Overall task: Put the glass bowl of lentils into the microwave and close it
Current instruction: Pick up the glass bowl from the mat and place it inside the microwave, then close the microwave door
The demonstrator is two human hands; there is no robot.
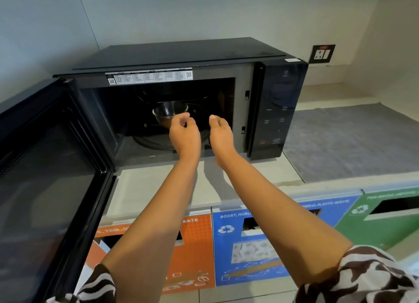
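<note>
Two empty hands, left (184, 130) and right (221, 132), hover loosely curled at the mouth of a black microwave (204, 76), door (45, 166) swung wide; the glass bowl (166, 111) sits inside just beyond them, on a pale counter (158, 185) above recycling bins (260, 246).

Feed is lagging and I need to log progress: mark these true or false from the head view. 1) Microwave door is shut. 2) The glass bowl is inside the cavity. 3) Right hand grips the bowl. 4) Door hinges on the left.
1) False: the microwave door stands wide open.
2) True: the glass bowl sits inside the microwave.
3) False: the right hand is empty, beside the bowl; the left hand is at its rim.
4) True.
</note>
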